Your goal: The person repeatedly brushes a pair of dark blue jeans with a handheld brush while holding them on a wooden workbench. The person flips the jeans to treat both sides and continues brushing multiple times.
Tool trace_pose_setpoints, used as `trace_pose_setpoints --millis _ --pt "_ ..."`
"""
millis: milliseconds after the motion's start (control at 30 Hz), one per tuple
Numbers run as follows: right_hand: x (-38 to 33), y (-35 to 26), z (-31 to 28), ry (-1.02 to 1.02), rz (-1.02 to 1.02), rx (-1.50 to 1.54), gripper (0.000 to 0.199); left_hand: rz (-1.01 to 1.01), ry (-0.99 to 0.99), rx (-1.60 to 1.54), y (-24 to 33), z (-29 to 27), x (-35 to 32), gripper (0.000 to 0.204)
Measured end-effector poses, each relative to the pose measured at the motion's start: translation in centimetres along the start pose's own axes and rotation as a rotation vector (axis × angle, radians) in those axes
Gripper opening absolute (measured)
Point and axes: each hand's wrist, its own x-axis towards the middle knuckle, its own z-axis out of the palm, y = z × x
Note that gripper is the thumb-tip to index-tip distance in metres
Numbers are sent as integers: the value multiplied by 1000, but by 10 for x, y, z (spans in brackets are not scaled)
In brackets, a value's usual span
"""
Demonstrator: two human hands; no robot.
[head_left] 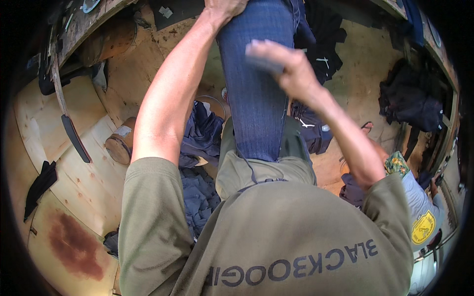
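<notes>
While the left grip (225, 6) touched blue jeans (254, 106), its opening was out of view. The right grip (292, 66) closed around a blurred grey piece (265, 64).

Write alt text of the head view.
Blue denim extends away from a person in an olive T-shirt, the left hand at its upper left edge and the blurred right hand over it. Dark garments lie around; another person is at right.

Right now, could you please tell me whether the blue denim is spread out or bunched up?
Spread out: the blue denim lies long and fairly smooth, with straight edges and the left hand at its left side.
</notes>
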Motion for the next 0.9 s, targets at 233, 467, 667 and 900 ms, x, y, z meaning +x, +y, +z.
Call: trace_pose_setpoints --millis 233,467,667,900 --pt "-15 -46 15 -358 67 562 66 8 32 -17 -3 2 -3 57" --pt "-44 -32 50 -120 -149 63 60 -17 50 -5 -3 8 -5 60" --pt "17 -36 7 -37 67 284 67 6 72 14 -2 11 -12 63" --pt "-105 -55 80 -347 224 749 65 -89 291 64 20 -14 -40 67"
